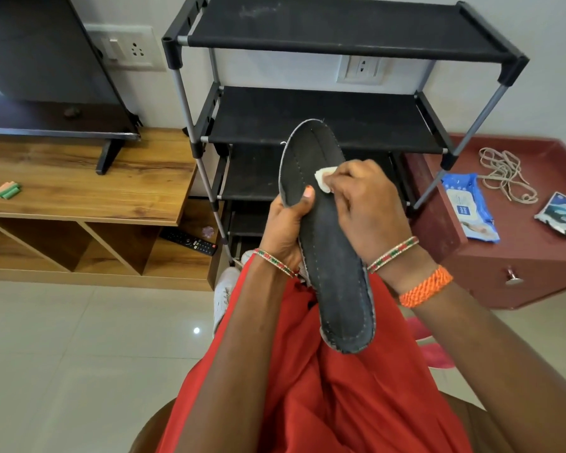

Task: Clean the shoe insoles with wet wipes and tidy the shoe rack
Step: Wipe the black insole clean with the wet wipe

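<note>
- In the middle of the view, in front of the shoe rack (324, 116), the person holds a dark insole (327, 243) up in the air over their lap.
- The insole points its toe end toward 12 o'clock and its heel end toward 5 o'clock.
- The left hand (285, 227) is at 9 o'clock of the insole. It wraps around the edge, with the thumb on top and the fingers hidden behind. It holds the insole tight.
- The right hand (370, 204) is at 3 o'clock of the insole. Its fingers are bunched up and pinch a small white wet wipe (322, 179) onto the top of the insole.
- Both wrists bend in toward each other, and both arms come up from the bottom of the view.
- The insole looks thin and floppy. I think a hard rub could bend it or make it slip out of the left hand, since only one side is held.
- The wipe is scrunched very small. I think it could slide out of the fingers, and then bare fingers would rub the dirt.
- The heel end looks far from the wipe, so it might get missed.
- The pack of wipes (469, 206) lies on the red cabinet (504, 256) at 3 o'clock, well apart from the hands. Getting a new wipe means letting go with one hand.
</note>
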{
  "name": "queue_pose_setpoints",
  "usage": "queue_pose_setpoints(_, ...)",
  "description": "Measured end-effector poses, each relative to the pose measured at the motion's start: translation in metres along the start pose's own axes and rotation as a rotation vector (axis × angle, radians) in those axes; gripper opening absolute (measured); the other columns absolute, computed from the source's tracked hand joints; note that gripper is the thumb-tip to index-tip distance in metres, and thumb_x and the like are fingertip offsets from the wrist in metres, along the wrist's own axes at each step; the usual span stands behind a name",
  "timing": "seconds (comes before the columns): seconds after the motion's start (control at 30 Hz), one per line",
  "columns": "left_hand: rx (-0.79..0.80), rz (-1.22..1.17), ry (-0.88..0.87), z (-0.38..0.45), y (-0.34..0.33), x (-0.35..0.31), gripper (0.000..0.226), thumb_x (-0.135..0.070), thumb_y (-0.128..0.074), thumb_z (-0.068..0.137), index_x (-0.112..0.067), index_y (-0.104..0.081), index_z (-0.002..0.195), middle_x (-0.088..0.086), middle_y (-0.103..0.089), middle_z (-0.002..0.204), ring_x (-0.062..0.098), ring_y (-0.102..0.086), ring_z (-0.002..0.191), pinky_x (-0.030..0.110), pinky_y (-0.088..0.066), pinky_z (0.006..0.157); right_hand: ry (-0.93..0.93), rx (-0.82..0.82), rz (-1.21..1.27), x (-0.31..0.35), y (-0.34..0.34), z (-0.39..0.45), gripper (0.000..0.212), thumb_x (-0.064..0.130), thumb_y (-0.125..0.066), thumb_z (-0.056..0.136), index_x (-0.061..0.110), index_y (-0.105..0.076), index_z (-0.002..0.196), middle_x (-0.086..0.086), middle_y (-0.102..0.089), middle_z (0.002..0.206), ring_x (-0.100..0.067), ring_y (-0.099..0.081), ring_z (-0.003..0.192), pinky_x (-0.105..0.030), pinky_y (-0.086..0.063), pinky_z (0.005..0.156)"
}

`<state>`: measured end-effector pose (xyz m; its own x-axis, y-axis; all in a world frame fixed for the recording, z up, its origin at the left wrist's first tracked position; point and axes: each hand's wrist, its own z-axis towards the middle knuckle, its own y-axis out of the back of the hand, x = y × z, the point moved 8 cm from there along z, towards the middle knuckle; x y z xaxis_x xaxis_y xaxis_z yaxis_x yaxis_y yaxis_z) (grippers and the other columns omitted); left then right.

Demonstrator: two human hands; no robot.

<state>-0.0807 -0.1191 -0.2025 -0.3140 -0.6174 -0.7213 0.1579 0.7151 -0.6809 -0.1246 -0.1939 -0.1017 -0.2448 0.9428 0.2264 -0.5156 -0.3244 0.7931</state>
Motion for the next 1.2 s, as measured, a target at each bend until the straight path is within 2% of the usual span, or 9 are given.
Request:
queue_pose_setpoints(0.13, -0.006, 0.047, 0.034, 0.000, 0.003, 0.003, 0.016, -0.005, -0.046, 0.095, -0.004, -0.060, 0.105, 0.012, -0.066, 0.092, 0.021, -0.066, 0.081, 0.034, -0.056, 0.076, -0.005, 0.031, -0.037, -0.002, -0.002, -0.016, 0.012, -0.005, -0.060, 0.080, 0.000, -0.071, 0.084, -0.009, -0.060, 0.081, -0.027, -0.055, 0.080, -0.038, -0.053, 0.060)
queue_pose_setpoints(0.3, 0.158, 0.138, 0.157, -0.011, -0.018, 0.020, 0.016, -0.001, -0.046, 0.094, -0.003, -0.061, 0.099, 0.007, -0.070, 0.082, 0.017, -0.068, 0.073, 0.030, -0.058, 0.070, -0.028, -0.044, -0.050, -0.018, 0.008, 0.011, 0.014, -0.003, -0.057, 0.082, -0.001, -0.070, 0.080, -0.013, -0.062, 0.080, -0.032, -0.056, 0.078, -0.035, -0.049, 0.063)
queue_pose_setpoints(0.4, 0.229, 0.198, 0.168, -0.015, -0.030, 0.023, 0.016, 0.000, -0.046, 0.094, -0.004, -0.062, 0.097, 0.008, -0.070, 0.085, 0.019, -0.068, 0.075, 0.035, -0.057, 0.074, -0.052, 0.005, -0.036, -0.036, 0.005, 0.034, 0.015, 0.001, -0.056, 0.084, 0.000, -0.071, 0.087, -0.014, -0.066, 0.087, -0.034, -0.059, 0.084, -0.039, -0.050, 0.071)
queue_pose_setpoints(0.63, 0.141, 0.188, 0.103, -0.007, -0.015, 0.014, 0.016, -0.001, -0.045, 0.095, -0.004, -0.058, 0.104, 0.009, -0.067, 0.086, 0.016, -0.067, 0.073, 0.029, -0.057, 0.069, 0.033, 0.041, 0.037, -0.018, 0.002, 0.001, 0.016, -0.005, -0.058, 0.080, 0.002, -0.070, 0.084, -0.009, -0.064, 0.082, -0.028, -0.057, 0.080, -0.035, -0.050, 0.066)
queue_pose_setpoints(0.73, 0.107, 0.221, 0.079, -0.003, -0.007, 0.012, 0.017, -0.003, -0.044, 0.096, -0.009, -0.057, 0.106, 0.007, -0.066, 0.087, 0.014, -0.067, 0.074, 0.026, -0.057, 0.069, 0.023, 0.096, 0.042, -0.014, -0.006, -0.018, 0.015, -0.005, -0.060, 0.080, 0.005, -0.070, 0.083, -0.005, -0.063, 0.081, -0.026, -0.056, 0.081, -0.039, -0.051, 0.064)
queue_pose_setpoints(0.9, 0.066, 0.254, 0.166, 0.009, 0.001, 0.021, 0.029, -0.025, -0.040, 0.100, -0.005, -0.056, 0.114, 0.011, -0.066, 0.095, 0.017, -0.067, 0.080, 0.028, -0.057, 0.072, -0.118, 0.058, 0.091, -0.032, -0.009, -0.020, 0.016, 0.003, -0.065, 0.079, 0.016, -0.072, 0.085, 0.003, -0.065, 0.084, -0.022, -0.055, 0.088, -0.036, -0.036, 0.080)
queue_pose_setpoints(1.0, 0.095, 0.242, 0.279, 0.017, -0.005, 0.018, 0.047, -0.040, -0.033, 0.100, -0.003, -0.060, 0.110, 0.011, -0.071, 0.092, 0.018, -0.069, 0.079, 0.027, -0.058, 0.071, -0.200, 0.032, 0.254, -0.050, -0.014, -0.005, 0.016, 0.003, -0.067, 0.076, 0.013, -0.073, 0.088, -0.002, -0.066, 0.088, -0.023, -0.054, 0.091, -0.022, -0.036, 0.082)
queue_pose_setpoints(1.13, 0.108, 0.246, 0.161, 0.037, -0.013, -0.004, 0.032, -0.024, -0.030, 0.103, -0.012, -0.060, 0.100, -0.006, -0.072, 0.071, 0.002, -0.068, 0.066, 0.016, -0.054, 0.061, -0.305, -0.089, 0.317, -0.076, -0.023, 0.023, 0.015, 0.001, -0.068, 0.073, 0.010, -0.074, 0.084, -0.006, -0.069, 0.089, -0.025, -0.060, 0.090, -0.018, -0.040, 0.081)
queue_pose_setpoints(1.2, 0.098, 0.167, 0.141, 0.045, -0.007, -0.012, 0.027, -0.018, -0.036, 0.102, -0.009, -0.055, 0.119, -0.012, -0.071, 0.079, -0.007, -0.065, 0.071, 0.011, -0.052, 0.067, -0.344, -0.167, 0.297, -0.089, -0.030, 0.036, 0.014, -0.002, -0.067, 0.072, 0.006, -0.075, 0.081, -0.008, -0.071, 0.086, -0.026, -0.062, 0.087, -0.021, -0.043, 0.080)
